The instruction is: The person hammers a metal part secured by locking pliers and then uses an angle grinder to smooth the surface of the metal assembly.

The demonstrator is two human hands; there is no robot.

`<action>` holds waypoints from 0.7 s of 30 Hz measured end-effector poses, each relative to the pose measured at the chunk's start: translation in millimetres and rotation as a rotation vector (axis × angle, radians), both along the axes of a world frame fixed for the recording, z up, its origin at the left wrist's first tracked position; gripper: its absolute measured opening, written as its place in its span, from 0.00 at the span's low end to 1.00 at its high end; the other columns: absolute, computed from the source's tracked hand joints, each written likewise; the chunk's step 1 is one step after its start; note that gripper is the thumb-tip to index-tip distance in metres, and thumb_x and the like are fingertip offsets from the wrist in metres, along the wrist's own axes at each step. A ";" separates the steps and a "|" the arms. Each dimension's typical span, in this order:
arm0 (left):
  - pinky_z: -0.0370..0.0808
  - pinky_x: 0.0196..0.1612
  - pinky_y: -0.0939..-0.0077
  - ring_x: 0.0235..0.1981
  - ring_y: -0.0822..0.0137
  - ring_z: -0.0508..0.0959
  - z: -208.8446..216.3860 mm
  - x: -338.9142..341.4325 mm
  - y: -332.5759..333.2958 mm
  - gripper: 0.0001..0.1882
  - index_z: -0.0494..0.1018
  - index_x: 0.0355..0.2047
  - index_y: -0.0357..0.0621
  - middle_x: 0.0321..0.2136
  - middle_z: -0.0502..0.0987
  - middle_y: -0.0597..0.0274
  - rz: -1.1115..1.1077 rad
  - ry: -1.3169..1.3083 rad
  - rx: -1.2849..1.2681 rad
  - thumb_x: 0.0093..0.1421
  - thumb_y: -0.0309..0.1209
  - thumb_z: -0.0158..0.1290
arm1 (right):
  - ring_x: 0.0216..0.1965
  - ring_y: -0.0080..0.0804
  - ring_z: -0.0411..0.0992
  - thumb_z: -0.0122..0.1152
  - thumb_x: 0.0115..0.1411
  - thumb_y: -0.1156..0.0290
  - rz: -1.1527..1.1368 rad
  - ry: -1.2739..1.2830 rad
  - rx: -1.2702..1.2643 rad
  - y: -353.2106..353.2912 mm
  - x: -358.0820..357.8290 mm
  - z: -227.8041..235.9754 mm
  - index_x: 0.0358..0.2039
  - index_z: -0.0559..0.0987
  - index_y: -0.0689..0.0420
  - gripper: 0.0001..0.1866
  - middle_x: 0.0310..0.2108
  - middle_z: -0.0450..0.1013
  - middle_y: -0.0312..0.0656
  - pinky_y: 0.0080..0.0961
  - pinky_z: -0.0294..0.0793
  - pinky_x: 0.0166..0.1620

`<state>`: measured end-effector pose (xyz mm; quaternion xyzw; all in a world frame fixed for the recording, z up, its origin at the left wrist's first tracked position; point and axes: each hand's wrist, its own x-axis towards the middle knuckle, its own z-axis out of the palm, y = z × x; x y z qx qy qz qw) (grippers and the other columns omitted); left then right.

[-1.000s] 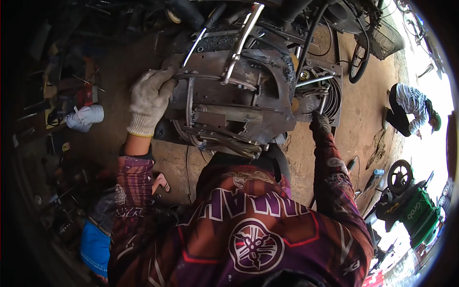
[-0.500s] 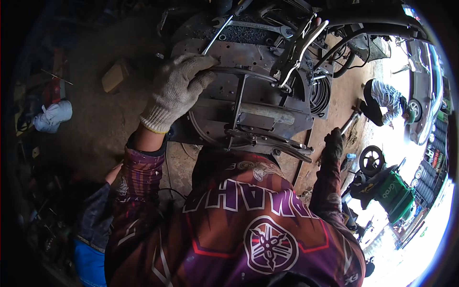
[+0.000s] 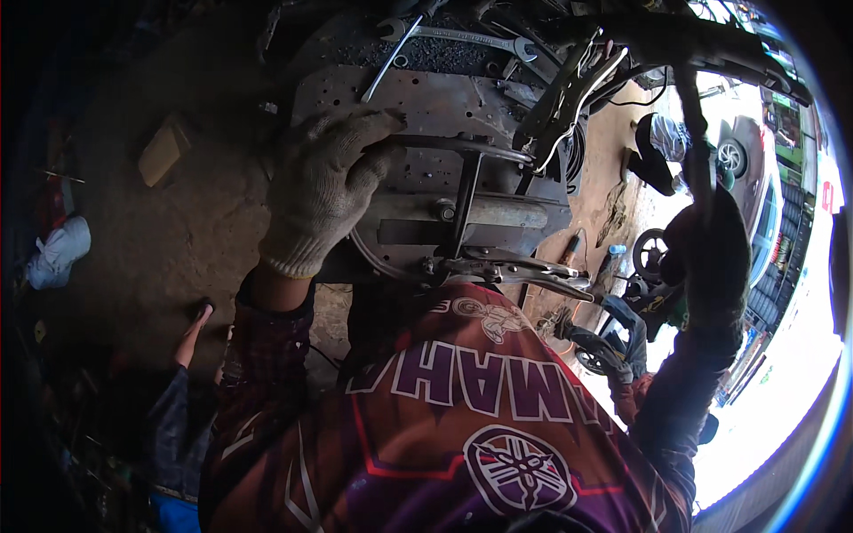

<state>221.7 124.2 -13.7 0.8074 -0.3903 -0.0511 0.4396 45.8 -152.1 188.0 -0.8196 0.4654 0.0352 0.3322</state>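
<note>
My left hand (image 3: pixel 324 186), in a pale knitted glove, grips the left end of a curved metal frame (image 3: pixel 466 204). Thumb and fingers close around its upper bar. The frame rests on a dark, drilled steel plate (image 3: pixel 426 98). Locking pliers (image 3: pixel 569 107) are clamped at the right end of that upper bar. Raised off to the right is my right hand (image 3: pixel 711 244), dark and in shadow, closed around the handle of a hammer (image 3: pixel 699 115). The hammer's head blends into dark shapes behind it.
An open-end wrench (image 3: pixel 471 37) and a thin metal rod (image 3: pixel 391 62) lie at the plate's far side. Dark hoses cross the upper right. A co-worker (image 3: pixel 626 338) sits by a wheel at the right; another person's leg (image 3: pixel 188 342) shows at left. A block (image 3: pixel 164 151) lies on the floor.
My right hand has swung up and outward with the hammer, from low beside the plate. My left hand keeps its hold on the frame. The whole view has shifted slightly.
</note>
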 end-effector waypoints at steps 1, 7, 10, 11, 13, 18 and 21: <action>0.80 0.43 0.69 0.44 0.60 0.82 0.5 2.9 -5.0 0.15 0.81 0.44 0.44 0.43 0.83 0.58 -0.006 -0.025 -0.047 0.55 0.24 0.66 | 0.21 0.15 0.70 0.59 0.61 0.78 0.066 0.096 0.033 8.1 9.0 11.9 0.63 0.72 0.56 0.28 0.26 0.74 0.34 0.17 0.69 0.23; 0.78 0.46 0.63 0.42 0.56 0.81 2.6 0.3 -1.2 0.18 0.80 0.44 0.47 0.40 0.82 0.59 0.031 -0.062 -0.020 0.51 0.25 0.67 | 0.20 0.11 0.66 0.58 0.56 0.83 0.480 0.317 0.166 32.1 55.3 6.9 0.69 0.67 0.49 0.38 0.26 0.71 0.30 0.14 0.68 0.24; 0.77 0.46 0.63 0.40 0.57 0.80 2.0 1.3 -5.2 0.16 0.80 0.42 0.49 0.38 0.81 0.62 0.036 -0.096 -0.016 0.51 0.28 0.67 | 0.23 0.10 0.67 0.60 0.56 0.82 0.543 0.413 0.164 35.8 72.4 14.4 0.69 0.67 0.50 0.38 0.27 0.73 0.31 0.14 0.69 0.25; 0.76 0.45 0.63 0.39 0.59 0.80 1.7 1.6 -6.1 0.15 0.80 0.42 0.51 0.36 0.81 0.64 0.041 -0.135 -0.025 0.52 0.31 0.67 | 0.30 0.23 0.74 0.63 0.57 0.74 0.577 0.490 0.138 36.5 75.8 17.3 0.68 0.69 0.44 0.36 0.35 0.77 0.40 0.24 0.74 0.36; 0.76 0.45 0.63 0.39 0.59 0.80 -0.3 1.4 -4.4 0.16 0.80 0.42 0.51 0.37 0.81 0.64 0.051 -0.106 -0.031 0.52 0.30 0.67 | 0.39 0.35 0.82 0.67 0.57 0.66 0.547 0.736 0.179 49.1 103.5 30.6 0.65 0.72 0.40 0.34 0.45 0.82 0.49 0.33 0.80 0.48; 0.77 0.45 0.63 0.39 0.59 0.80 2.1 1.1 -7.2 0.17 0.80 0.42 0.51 0.37 0.82 0.65 0.070 -0.087 -0.085 0.50 0.29 0.68 | 0.25 0.26 0.76 0.65 0.55 0.72 0.291 0.500 0.119 51.3 112.1 45.8 0.64 0.73 0.51 0.33 0.31 0.80 0.43 0.27 0.77 0.33; 0.77 0.45 0.64 0.39 0.60 0.80 0.9 1.8 -6.8 0.17 0.80 0.42 0.51 0.37 0.82 0.65 0.067 -0.097 -0.104 0.50 0.28 0.68 | 0.18 0.16 0.68 0.63 0.54 0.74 0.205 0.280 0.088 46.6 94.3 32.5 0.67 0.69 0.56 0.37 0.23 0.74 0.35 0.20 0.68 0.23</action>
